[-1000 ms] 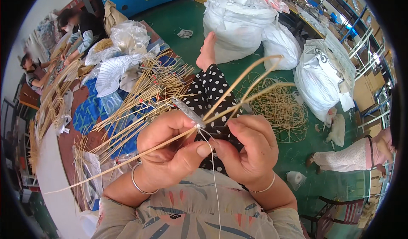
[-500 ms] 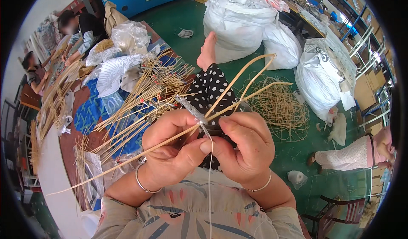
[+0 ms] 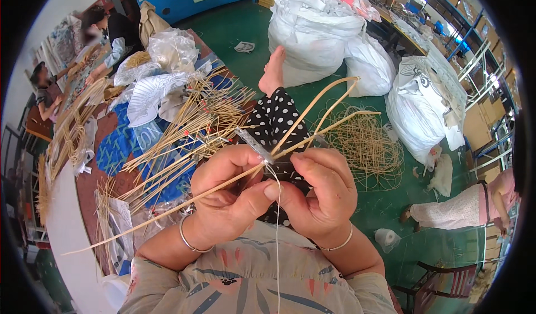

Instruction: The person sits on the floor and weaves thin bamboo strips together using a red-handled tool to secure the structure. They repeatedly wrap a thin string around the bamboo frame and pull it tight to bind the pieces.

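Observation:
Both my hands meet in front of me at a joint of thin bamboo strips (image 3: 310, 106). My left hand (image 3: 229, 191) is closed round the strips, and one long strip sticks out past it to the lower left. My right hand (image 3: 324, 194) is pinched, its thumb against the white string (image 3: 278, 241) beside my left thumb. From the joint the string passes between my thumbs and hangs down over my shirt. A silvery grey flat piece (image 3: 254, 142) slants up from the joint. Beyond my right hand the strips form a bent, pointed loop. My curled fingertips are partly hidden.
A pile of bamboo sticks (image 3: 184, 127) lies on the table at left. A tangled coil of thin strips (image 3: 365, 149) is on the green floor. Large white bags (image 3: 312, 35) stand ahead. Two people sit far left; another person (image 3: 455, 205) stands at right near a chair (image 3: 441, 286).
My hands and the bamboo strips have stayed nearly in place. Near the joint, the string now bows in a looser curve. The person at right has shifted an arm.

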{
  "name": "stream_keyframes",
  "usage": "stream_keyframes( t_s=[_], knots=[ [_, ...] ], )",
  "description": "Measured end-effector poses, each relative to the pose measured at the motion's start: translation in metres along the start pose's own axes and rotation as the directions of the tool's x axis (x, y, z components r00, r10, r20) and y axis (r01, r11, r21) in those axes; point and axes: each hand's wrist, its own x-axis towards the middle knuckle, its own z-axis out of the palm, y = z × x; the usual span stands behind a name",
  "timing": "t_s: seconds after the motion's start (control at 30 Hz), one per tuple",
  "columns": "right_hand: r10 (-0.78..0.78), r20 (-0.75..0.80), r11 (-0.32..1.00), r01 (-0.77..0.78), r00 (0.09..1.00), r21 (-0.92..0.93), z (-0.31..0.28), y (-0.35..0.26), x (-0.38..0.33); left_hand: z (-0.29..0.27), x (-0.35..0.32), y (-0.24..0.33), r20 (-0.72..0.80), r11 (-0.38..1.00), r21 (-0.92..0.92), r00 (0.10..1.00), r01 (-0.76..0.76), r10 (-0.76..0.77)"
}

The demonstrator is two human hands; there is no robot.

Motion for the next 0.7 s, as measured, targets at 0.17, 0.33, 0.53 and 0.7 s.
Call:
stream_keyframes(
  t_s=[0.17, 0.33, 0.53, 0.7],
  knots=[
    [-0.033, 0.01, 0.999, 0.033, 0.999, -0.039, -0.001, -0.001, 0.001, 0.001, 0.001, 0.001, 0.011, 1.0, 0.006, 1.0, -0.011, 0.011],
    [-0.146, 0.016, 0.983, 0.147, 0.989, -0.11, 0.0, 0.006, 0.003, 0.0, 0.0, -0.002, 0.029, 1.0, 0.007, 0.999, -0.019, 0.019],
    [-0.196, 0.082, 0.97, 0.206, 0.977, -0.131, 0.001, 0.008, 0.009, 0.001, -0.001, 0.0, -0.022, 0.996, -0.082, 0.999, 0.035, -0.037],
    [0.08, -0.01, 0.997, -0.08, 0.997, -0.005, -0.009, 0.001, 0.012, -0.013, 0.001, -0.004, -0.068, 0.999, -0.052, 0.998, 0.01, -0.013]
  ],
)
